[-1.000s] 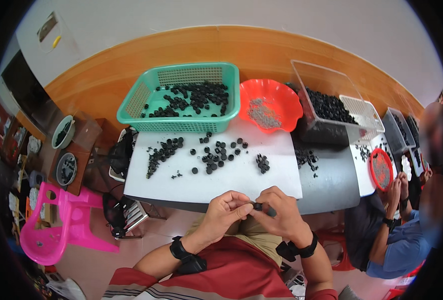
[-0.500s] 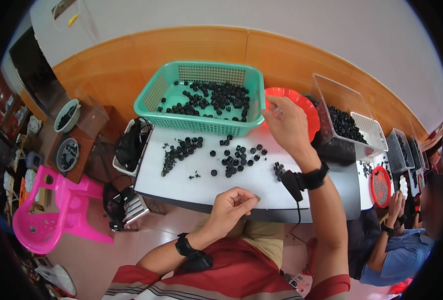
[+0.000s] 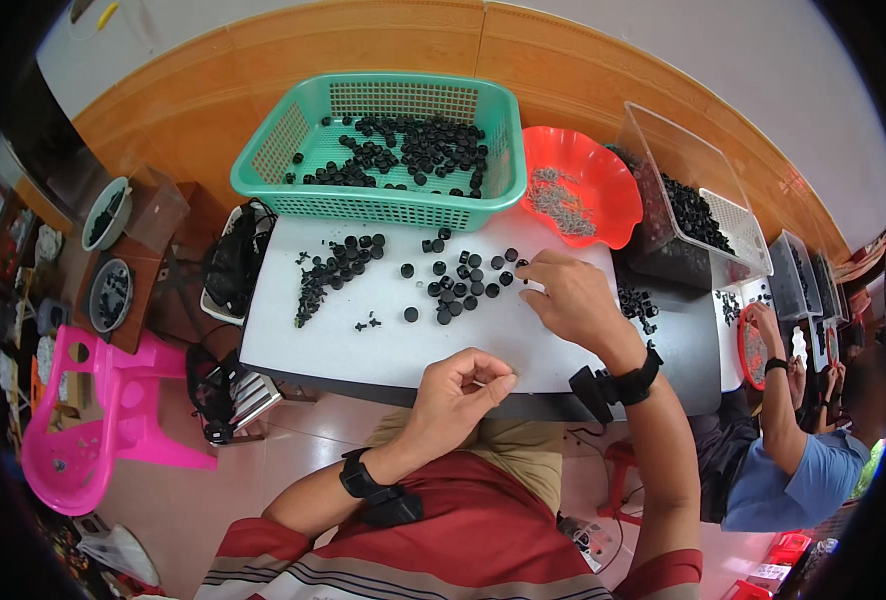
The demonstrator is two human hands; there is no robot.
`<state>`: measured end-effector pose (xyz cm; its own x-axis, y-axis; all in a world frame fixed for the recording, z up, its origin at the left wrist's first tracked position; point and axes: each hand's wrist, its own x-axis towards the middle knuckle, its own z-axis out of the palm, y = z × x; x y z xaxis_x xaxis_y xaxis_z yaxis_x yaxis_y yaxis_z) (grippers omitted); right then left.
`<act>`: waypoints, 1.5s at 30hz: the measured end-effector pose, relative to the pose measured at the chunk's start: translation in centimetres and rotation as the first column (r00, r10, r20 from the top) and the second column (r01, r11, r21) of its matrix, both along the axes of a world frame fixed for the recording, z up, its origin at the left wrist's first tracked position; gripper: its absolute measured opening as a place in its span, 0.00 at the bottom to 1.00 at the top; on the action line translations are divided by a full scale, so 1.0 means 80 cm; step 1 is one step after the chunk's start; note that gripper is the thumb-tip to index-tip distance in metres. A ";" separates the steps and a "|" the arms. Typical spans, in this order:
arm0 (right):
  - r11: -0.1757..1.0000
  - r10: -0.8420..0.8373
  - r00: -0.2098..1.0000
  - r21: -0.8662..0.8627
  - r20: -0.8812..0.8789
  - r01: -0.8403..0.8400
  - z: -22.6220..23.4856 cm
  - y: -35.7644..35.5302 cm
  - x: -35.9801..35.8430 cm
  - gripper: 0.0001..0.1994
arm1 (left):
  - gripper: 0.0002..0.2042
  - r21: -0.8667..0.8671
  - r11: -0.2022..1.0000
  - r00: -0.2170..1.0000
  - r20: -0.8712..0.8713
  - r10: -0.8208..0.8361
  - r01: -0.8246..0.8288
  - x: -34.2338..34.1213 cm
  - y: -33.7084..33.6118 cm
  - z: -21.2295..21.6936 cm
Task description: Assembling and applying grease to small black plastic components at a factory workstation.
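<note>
Small black round caps lie scattered on the white tabletop. My right hand is low over the table, its thumb and forefinger at a cap on the right edge of this group and seemingly closing on it. Near the table's front edge, my left hand is closed, thumb pressed to forefinger; whatever lies in the pinch is too small to make out. Behind the caps stands a green basket with many more caps. A red scalloped bowl beside it contains small grey metal-looking pieces.
Tiny black parts are heaped at the left, and others lie beyond my right wrist. A clear bin of black parts stands right of the bowl. A co-worker sits at the far right. A pink chair stands left.
My right hand has come down from above the red bowl to the scattered caps. My left hand stays pinched near the front edge. The view has shifted slightly.
</note>
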<state>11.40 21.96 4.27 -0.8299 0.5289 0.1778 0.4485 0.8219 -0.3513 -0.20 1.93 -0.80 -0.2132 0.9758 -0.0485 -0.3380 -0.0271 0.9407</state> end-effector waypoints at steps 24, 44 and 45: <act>0.993 -0.116 0.992 -0.031 -0.047 0.114 -0.011 -0.032 0.079 0.10 | 0.05 0.004 1.000 0.995 -0.100 0.006 -0.006 0.009 0.006 0.002; 0.992 -0.127 0.979 -0.014 -0.162 0.126 -0.015 -0.033 0.087 0.09 | 0.05 0.020 1.000 0.985 -0.170 0.012 -0.009 0.022 0.012 0.004; 0.990 -0.139 0.966 -0.011 -0.216 0.139 -0.004 -0.023 0.084 0.09 | 0.05 0.021 1.000 0.985 -0.174 0.009 -0.005 0.022 0.012 0.003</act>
<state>18.16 20.08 3.95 -0.6899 0.6352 0.3472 0.4722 0.7584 -0.4492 1.59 2.90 -0.54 -0.2236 0.9746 0.0097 -0.1685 -0.0485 0.9845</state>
